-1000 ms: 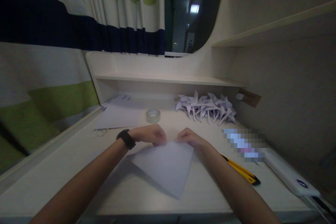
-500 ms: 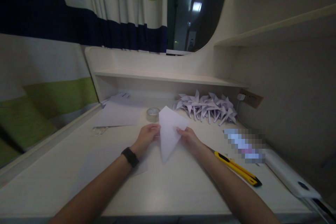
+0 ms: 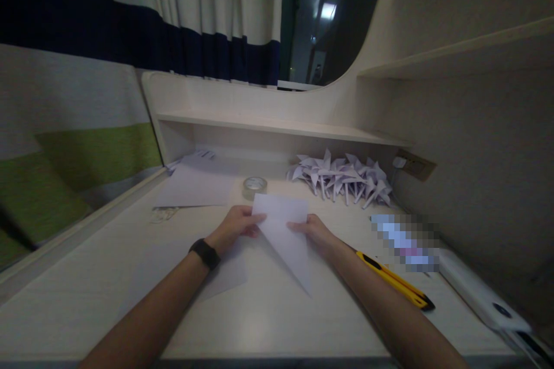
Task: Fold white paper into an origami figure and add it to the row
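Observation:
Between my hands is a folded sheet of white paper [image 3: 281,219], held above the desk with its long point slanting down to the right. My left hand [image 3: 239,223] pinches its left edge, thumb on top. On the right side, my right hand [image 3: 315,230] grips the paper with the thumb lying across its face. Fingers behind the paper are partly hidden. A roll of clear tape [image 3: 254,187] stands just beyond the paper. More white paper [image 3: 225,277] lies flat on the desk, partly under my left forearm.
Several paper pinwheels [image 3: 341,176] are heaped at the back right. A paper stack [image 3: 197,181] lies at the back left. Beside my right forearm is a yellow utility knife [image 3: 396,281]; further right are a blurred-out phone-like object [image 3: 402,242] and a white device [image 3: 480,291]. A shelf [image 3: 277,127] spans the back.
The folded paper has turned, its point swinging from lower left to lower right. My left hand has shifted slightly left; both hands still hold the paper.

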The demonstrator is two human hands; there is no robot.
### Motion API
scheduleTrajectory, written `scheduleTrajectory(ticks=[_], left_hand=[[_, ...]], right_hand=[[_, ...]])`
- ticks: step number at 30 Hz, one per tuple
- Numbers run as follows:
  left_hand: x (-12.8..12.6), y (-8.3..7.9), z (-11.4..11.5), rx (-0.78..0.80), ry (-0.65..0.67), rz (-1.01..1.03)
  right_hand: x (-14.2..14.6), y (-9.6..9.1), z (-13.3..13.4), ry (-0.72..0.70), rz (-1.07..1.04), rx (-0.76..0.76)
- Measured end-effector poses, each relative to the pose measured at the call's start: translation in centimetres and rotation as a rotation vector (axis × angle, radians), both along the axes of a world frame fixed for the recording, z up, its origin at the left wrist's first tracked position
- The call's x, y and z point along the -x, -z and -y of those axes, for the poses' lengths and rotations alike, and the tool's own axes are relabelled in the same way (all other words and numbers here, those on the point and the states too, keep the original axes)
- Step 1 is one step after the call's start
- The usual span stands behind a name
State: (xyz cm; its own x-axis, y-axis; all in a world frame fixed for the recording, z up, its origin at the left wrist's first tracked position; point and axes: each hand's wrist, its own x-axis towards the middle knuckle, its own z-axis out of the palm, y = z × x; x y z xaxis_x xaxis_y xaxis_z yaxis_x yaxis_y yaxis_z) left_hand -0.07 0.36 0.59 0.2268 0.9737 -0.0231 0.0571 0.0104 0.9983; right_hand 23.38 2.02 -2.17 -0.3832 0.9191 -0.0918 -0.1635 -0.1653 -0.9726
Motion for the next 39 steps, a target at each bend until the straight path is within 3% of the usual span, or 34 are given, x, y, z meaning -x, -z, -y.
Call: scheduleTrajectory(ticks=[7, 23, 39], left_hand=[[-0.1, 0.1, 0.2, 0.009, 0.026, -0.113], [-0.2, 0.8, -0.1, -0.108, 0.113, -0.111], [0.0, 0.7, -0.3, -0.078, 0.146, -0.134]], right_hand=[[-0.3, -0.3, 0.5, -0.028, 0.033, -0.003], [-0.4, -0.4, 0.9, 0.012, -0.041, 0.038], [-0.6, -0.1, 0.6, -0.029, -0.027, -0.011]])
